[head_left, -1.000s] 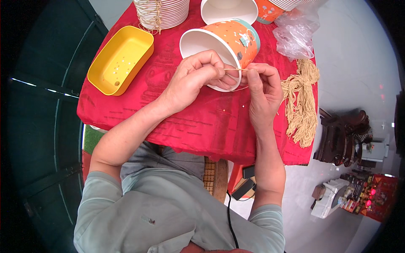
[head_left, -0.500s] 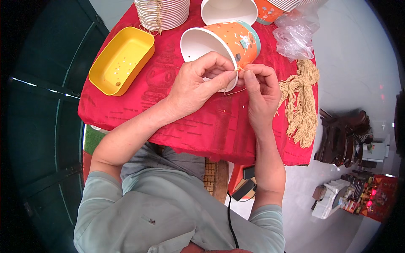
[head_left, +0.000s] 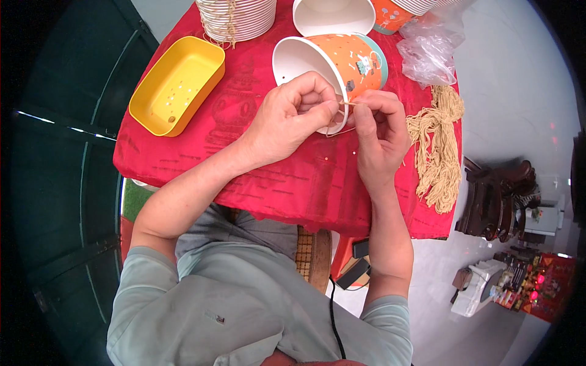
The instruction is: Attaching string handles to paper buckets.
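Pinching: both hands meet at the rim of an orange paper cup [head_left: 349,60] lying on its side on the red tablecloth [head_left: 256,122], its white mouth turned toward the person's left.
Left hand: the left hand [head_left: 292,116] is curled in front of the cup's mouth, thumb and forefinger pressed together on a thin tan string [head_left: 345,104] at the lower rim.
Right hand: the right hand [head_left: 379,131] sits just beside the left, fingertips closed on the other end of that same string, knuckles touching the cup's printed side.
String: short and taut between the two pinches; a thin loop [head_left: 339,130] hangs below the rim, between the hands.
Cup: tilted fully over, rim touching both hands, white inside with small holes in the wall.
Yellow tray [head_left: 177,85]: a shallow rectangular plastic tray on the person's left, well apart from the hands, with a few small specks inside.
String bundle [head_left: 436,146]: a loose hank of tan strings at the cloth's right edge, near the right hand but not touching it.
Plastic bag [head_left: 434,46]: clear, crumpled, beyond the bundle.
Cup stack [head_left: 237,17]: nested white cups with strings at the far edge of the table.
Other cups: a white cup [head_left: 332,15] open toward the camera just behind the orange one.
Floor: pale tile on the right, with dark wooden furniture [head_left: 497,201].
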`<state>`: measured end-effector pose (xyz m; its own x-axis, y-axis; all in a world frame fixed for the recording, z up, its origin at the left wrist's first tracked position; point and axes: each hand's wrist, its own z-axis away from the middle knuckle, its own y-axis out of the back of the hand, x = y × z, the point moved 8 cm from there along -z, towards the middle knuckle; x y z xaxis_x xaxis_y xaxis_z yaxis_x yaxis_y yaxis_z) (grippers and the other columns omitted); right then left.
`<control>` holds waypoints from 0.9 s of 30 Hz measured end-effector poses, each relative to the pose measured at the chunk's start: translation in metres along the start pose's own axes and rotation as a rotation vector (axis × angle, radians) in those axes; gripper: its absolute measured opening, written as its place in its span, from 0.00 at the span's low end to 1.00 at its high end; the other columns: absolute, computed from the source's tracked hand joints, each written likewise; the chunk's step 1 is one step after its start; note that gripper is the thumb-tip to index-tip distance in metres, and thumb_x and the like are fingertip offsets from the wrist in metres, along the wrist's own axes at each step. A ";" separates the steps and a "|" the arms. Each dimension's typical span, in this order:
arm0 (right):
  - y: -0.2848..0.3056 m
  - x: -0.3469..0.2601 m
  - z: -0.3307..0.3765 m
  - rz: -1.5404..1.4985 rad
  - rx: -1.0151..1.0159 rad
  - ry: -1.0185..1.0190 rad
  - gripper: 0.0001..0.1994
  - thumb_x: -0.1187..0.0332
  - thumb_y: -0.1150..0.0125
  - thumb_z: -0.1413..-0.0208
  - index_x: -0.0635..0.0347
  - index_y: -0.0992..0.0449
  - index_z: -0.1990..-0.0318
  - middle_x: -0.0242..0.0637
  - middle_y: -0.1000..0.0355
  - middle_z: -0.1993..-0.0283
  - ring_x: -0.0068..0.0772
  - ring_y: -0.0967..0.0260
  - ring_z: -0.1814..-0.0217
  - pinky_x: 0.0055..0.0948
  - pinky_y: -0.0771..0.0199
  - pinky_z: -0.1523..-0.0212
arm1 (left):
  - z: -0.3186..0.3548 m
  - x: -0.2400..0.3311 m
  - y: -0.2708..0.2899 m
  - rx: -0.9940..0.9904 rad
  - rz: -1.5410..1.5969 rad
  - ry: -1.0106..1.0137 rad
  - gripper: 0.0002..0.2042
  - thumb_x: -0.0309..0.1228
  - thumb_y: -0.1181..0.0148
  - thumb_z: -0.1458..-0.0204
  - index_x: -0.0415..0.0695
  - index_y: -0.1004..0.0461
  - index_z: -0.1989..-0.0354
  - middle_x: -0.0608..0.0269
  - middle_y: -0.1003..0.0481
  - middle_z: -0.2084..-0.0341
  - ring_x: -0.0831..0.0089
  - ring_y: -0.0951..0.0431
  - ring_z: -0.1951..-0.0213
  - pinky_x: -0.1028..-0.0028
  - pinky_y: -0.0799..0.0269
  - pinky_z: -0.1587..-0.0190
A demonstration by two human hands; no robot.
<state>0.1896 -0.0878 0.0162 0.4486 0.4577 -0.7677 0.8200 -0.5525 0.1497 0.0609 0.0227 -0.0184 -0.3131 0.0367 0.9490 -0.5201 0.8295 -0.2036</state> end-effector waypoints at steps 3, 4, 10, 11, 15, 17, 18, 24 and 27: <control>0.003 0.008 0.001 -0.126 0.025 -0.094 0.05 0.73 0.33 0.27 0.64 0.22 0.51 0.35 0.24 0.50 0.22 0.24 0.53 0.26 0.21 0.51 | -0.001 -0.001 -0.002 -0.028 0.029 0.022 0.05 0.27 0.42 0.25 0.38 0.26 0.53 0.62 0.18 0.58 0.76 0.15 0.55 0.71 0.16 0.47; 0.003 0.009 0.001 -0.138 0.035 -0.100 0.05 0.73 0.33 0.27 0.64 0.22 0.51 0.36 0.24 0.50 0.22 0.24 0.53 0.26 0.21 0.51 | -0.001 -0.001 -0.003 -0.037 0.031 0.029 0.06 0.28 0.43 0.24 0.38 0.26 0.53 0.61 0.17 0.58 0.76 0.15 0.55 0.71 0.16 0.47; -0.002 -0.005 -0.003 0.171 -0.054 0.043 0.04 0.75 0.32 0.29 0.63 0.21 0.52 0.38 0.23 0.50 0.25 0.24 0.53 0.26 0.22 0.51 | -0.002 -0.006 0.000 -0.026 0.130 0.066 0.08 0.32 0.44 0.23 0.39 0.26 0.53 0.60 0.17 0.58 0.75 0.14 0.54 0.70 0.15 0.46; -0.003 -0.008 -0.003 0.200 -0.053 0.074 0.04 0.75 0.32 0.29 0.63 0.21 0.53 0.38 0.23 0.50 0.25 0.24 0.53 0.26 0.22 0.51 | -0.002 -0.006 0.001 -0.028 0.157 0.072 0.09 0.33 0.44 0.23 0.39 0.26 0.53 0.60 0.17 0.58 0.74 0.14 0.54 0.70 0.15 0.46; -0.003 0.001 -0.001 0.063 0.005 0.022 0.04 0.75 0.33 0.29 0.63 0.22 0.52 0.38 0.24 0.50 0.25 0.25 0.53 0.26 0.22 0.51 | -0.001 -0.004 0.003 -0.029 0.135 0.060 0.10 0.34 0.44 0.22 0.39 0.26 0.53 0.60 0.17 0.59 0.74 0.14 0.54 0.70 0.16 0.46; -0.003 0.008 -0.001 -0.135 0.021 -0.136 0.04 0.74 0.35 0.27 0.63 0.23 0.52 0.38 0.24 0.49 0.25 0.25 0.50 0.27 0.22 0.48 | -0.003 0.000 0.003 -0.032 0.106 0.063 0.09 0.33 0.44 0.23 0.40 0.26 0.53 0.60 0.17 0.59 0.74 0.15 0.55 0.69 0.16 0.46; -0.002 0.008 -0.002 -0.138 0.035 -0.126 0.04 0.74 0.35 0.27 0.63 0.23 0.52 0.38 0.24 0.49 0.25 0.25 0.50 0.27 0.22 0.48 | -0.003 0.000 0.003 -0.045 0.095 0.061 0.09 0.33 0.44 0.23 0.40 0.26 0.53 0.60 0.17 0.59 0.74 0.15 0.55 0.69 0.16 0.46; 0.011 -0.003 -0.007 0.217 0.065 0.103 0.04 0.73 0.33 0.31 0.60 0.22 0.55 0.43 0.23 0.42 0.42 0.26 0.39 0.39 0.28 0.34 | -0.005 0.009 0.000 0.062 -0.090 -0.081 0.06 0.29 0.39 0.26 0.40 0.28 0.55 0.67 0.20 0.62 0.81 0.20 0.57 0.75 0.22 0.51; 0.000 -0.002 -0.006 0.153 0.057 0.077 0.04 0.71 0.33 0.31 0.59 0.22 0.55 0.45 0.24 0.35 0.47 0.27 0.34 0.44 0.31 0.30 | 0.003 0.027 0.013 0.092 -0.394 -0.170 0.06 0.27 0.36 0.33 0.40 0.26 0.60 0.67 0.22 0.67 0.80 0.22 0.62 0.73 0.24 0.56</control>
<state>0.1909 -0.0847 0.0213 0.5943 0.4162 -0.6882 0.7197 -0.6572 0.2240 0.0435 0.0331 0.0035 -0.1986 -0.3716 0.9069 -0.6922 0.7083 0.1386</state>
